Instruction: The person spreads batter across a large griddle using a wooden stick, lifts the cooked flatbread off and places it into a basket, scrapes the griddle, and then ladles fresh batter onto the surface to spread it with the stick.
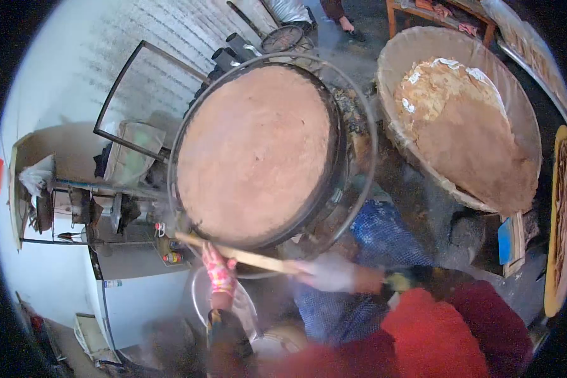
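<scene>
A large round black griddle [337, 135] fills the middle of the view, with a wide, thin tan flatbread or batter sheet [255, 151] covering its surface. Along the griddle's near edge lies a flat wooden stick [261, 258], slanting down to the right. My right hand [331, 272], in a whitish glove and blurred by motion, is closed on its right end. My left hand [220, 272], in a pink patterned glove, has its fingers around the stick's left part. A silver metal basin [244, 309] is partly hidden beneath my left forearm.
A big lined basket [400, 142] at the right holds brown flatbread sheets [472, 142]. A metal ring [373, 170] surrounds the griddle. Blue mesh material [387, 230] lies near my right arm. Shelves with pans [79, 205] stand left. Another person's hand [346, 24] shows at the top.
</scene>
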Demonstrator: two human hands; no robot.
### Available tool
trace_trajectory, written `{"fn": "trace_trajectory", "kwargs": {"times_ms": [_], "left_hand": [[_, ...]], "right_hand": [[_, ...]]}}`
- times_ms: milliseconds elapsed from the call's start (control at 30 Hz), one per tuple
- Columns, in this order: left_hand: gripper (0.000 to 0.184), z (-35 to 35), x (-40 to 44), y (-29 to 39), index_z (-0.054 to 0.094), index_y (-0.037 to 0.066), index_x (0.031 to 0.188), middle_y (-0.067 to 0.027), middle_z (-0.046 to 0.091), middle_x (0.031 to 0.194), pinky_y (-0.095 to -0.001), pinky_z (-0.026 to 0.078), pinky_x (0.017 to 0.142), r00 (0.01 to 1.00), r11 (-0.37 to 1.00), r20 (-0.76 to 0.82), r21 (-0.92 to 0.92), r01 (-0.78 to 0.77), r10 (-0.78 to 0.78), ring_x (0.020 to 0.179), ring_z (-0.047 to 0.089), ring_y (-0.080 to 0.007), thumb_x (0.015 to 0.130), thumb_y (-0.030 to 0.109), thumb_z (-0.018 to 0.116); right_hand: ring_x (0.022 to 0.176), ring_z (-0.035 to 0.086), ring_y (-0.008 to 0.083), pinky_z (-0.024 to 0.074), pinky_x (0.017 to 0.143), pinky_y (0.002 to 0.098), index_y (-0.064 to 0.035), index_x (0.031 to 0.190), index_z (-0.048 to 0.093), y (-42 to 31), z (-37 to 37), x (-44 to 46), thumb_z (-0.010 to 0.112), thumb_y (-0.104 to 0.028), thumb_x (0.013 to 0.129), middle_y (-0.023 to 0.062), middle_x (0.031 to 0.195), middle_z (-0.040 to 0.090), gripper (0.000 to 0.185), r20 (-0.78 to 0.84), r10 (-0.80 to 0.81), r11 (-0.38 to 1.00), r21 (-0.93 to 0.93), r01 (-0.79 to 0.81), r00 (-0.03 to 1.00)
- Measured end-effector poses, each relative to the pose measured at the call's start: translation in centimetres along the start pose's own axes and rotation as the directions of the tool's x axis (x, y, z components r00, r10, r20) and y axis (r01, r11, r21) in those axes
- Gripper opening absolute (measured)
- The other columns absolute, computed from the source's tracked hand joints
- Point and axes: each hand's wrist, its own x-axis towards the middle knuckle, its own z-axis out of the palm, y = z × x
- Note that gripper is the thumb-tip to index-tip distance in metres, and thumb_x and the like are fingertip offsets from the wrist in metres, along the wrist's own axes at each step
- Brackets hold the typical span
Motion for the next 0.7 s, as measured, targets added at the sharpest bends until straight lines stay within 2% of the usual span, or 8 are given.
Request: {"fn": "trace_trajectory", "kwargs": {"times_ms": [67, 167, 200, 267, 333, 433, 567, 700], "left_hand": [[0.084, -1.4, 6.8, 9.1, 0.028, -0.001, 0.135, -0.0213, 0.033, 0.138, -0.0476, 0.022, 0.105, 0.990, 0.970, 0.115, -0.220, 0.105, -0.081, 0.129, 0.027, -0.0382, 0.077, 0.052, 0.057], [0.075, 1.4, 19.9, 20.1, 0.040, -0.002, 0.128, -0.0225, 0.040, 0.133, -0.0453, 0.027, 0.104, 0.809, 0.705, -0.356, -0.403, -0.584, 0.467, 0.126, 0.034, -0.0380, 0.074, 0.043, 0.065], [0.075, 3.9, 22.0, 22.7, 0.043, -0.002, 0.124, -0.0231, 0.042, 0.129, -0.0449, 0.029, 0.103, 0.845, 0.756, -0.221, -0.378, -0.534, 0.486, 0.123, 0.036, -0.0387, 0.070, 0.045, 0.066], [0.072, 8.4, 25.1, 26.7, 0.050, -0.002, 0.113, -0.0235, 0.048, 0.121, -0.0446, 0.033, 0.099, 0.860, 0.847, 0.056, -0.212, -0.487, 0.508, 0.118, 0.041, -0.0401, 0.064, 0.047, 0.067], [0.068, 7.1, 26.5, 26.2, 0.052, -0.001, 0.107, -0.0225, 0.050, 0.116, -0.0451, 0.035, 0.097, 0.882, 0.875, 0.091, -0.210, -0.437, 0.462, 0.115, 0.042, -0.0406, 0.063, 0.048, 0.067], [0.062, 6.4, 24.5, 23.4, 0.055, 0.001, 0.097, -0.0204, 0.053, 0.106, -0.0461, 0.037, 0.093, 0.915, 0.903, 0.099, -0.234, -0.360, 0.390, 0.110, 0.045, -0.0413, 0.062, 0.050, 0.066], [0.067, 5.3, 19.3, 20.7, 0.054, 0.002, 0.097, -0.0198, 0.053, 0.101, -0.0465, 0.038, 0.091, 0.967, 0.938, 0.024, -0.254, -0.238, 0.252, 0.107, 0.045, -0.0421, 0.061, 0.059, 0.061], [0.081, 3.8, 11.2, 17.1, 0.051, -0.003, 0.110, -0.0239, 0.049, 0.119, -0.0468, 0.033, 0.099, 0.995, 0.967, 0.082, -0.252, -0.043, 0.065, 0.117, 0.040, -0.0430, 0.062, 0.062, 0.058]], "right_hand": [[0.069, 0.063, 0.0340, 0.0507, 0.062, 0.0449, -0.0292, 0.131, 0.041, 2.2, -1.7, -5.8, 0.045, -0.041, 0.088, 0.0179, 0.078, 0.063, 0.045, -0.118, 0.145, 0.987, 0.080, -0.136, 0.982], [0.063, 0.063, 0.0241, 0.0499, 0.057, 0.0332, -0.0159, 0.128, 0.048, 7.1, -0.4, -11.4, 0.053, -0.027, 0.086, 0.0129, 0.079, 0.064, 0.043, -0.685, 0.146, 0.978, 0.207, -0.001, 0.714], [0.063, 0.063, 0.0241, 0.0499, 0.057, 0.0332, -0.0159, 0.128, 0.048, 6.9, -1.0, -11.6, 0.053, -0.027, 0.086, 0.0129, 0.079, 0.064, 0.043, -0.685, 0.141, 0.981, 0.192, -0.009, 0.715], [0.051, 0.053, 0.0134, 0.0428, 0.047, 0.0237, -0.0151, 0.128, 0.048, 6.0, -3.3, -12.2, 0.051, -0.028, 0.088, 0.0034, 0.066, 0.058, 0.042, -0.289, 0.617, 0.550, 0.824, -0.138, 0.732], [0.044, 0.039, 0.0065, 0.0339, 0.041, 0.0205, -0.0196, 0.130, 0.046, 7.8, -6.1, -11.3, 0.050, -0.028, 0.090, -0.0045, 0.059, 0.045, 0.042, -0.233, 0.572, 0.470, 0.879, -0.082, 0.787], [0.039, 0.031, 0.0057, 0.0273, 0.037, 0.0207, -0.0239, 0.135, 0.039, 8.1, -6.9, -11.0, 0.049, -0.025, 0.091, -0.0061, 0.055, 0.038, 0.045, 0.091, 0.357, -0.035, 0.996, -0.084, 0.930], [0.040, 0.032, 0.0055, 0.0272, 0.037, 0.0203, -0.0217, 0.136, 0.038, 7.7, -6.7, -11.1, 0.051, -0.025, 0.091, -0.0061, 0.055, 0.038, 0.047, 0.193, 0.317, 0.005, 0.979, -0.205, 0.929], [0.046, 0.041, 0.0073, 0.0328, 0.040, 0.0212, -0.0158, 0.132, 0.043, 8.3, -3.7, -10.6, 0.054, -0.024, 0.088, -0.0045, 0.063, 0.048, 0.046, 0.152, 0.341, 0.493, 0.811, -0.314, 0.928]]}}
